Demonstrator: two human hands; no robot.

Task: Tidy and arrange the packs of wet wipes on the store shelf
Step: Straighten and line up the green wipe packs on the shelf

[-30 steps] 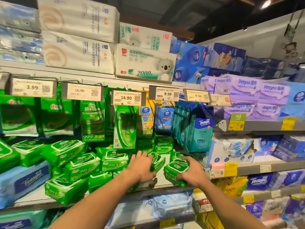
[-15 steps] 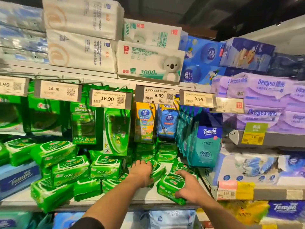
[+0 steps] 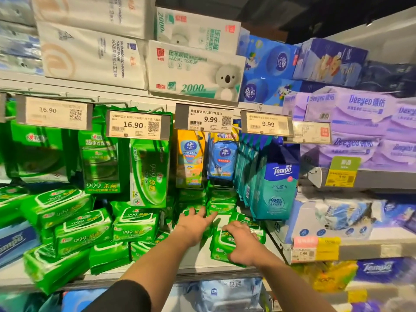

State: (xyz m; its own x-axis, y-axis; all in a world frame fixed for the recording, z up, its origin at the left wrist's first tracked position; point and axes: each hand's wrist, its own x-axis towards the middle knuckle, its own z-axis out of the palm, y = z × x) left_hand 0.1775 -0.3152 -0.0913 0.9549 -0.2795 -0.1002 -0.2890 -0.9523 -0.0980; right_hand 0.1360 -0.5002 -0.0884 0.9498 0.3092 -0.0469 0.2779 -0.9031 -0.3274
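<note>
Several green wet wipe packs lie jumbled on the white shelf. My left hand reaches deep into the shelf, fingers spread flat on a green pack near the back stack. My right hand rests on top of a stack of green packs at the shelf's right front, fingers spread over the top one. A loose heap of green packs fills the left half, some tilted over the front edge.
Hanging green packs, Vinda packs and teal Tempo packs hang above the shelf behind price tags. Tissue bundles sit on the top shelf. Purple Deeyeo packs and other tissue fill shelves to the right.
My left hand has moved further back into the shelf and flattened out. My right hand has shifted onto the top of the right stack. The view has moved closer.
</note>
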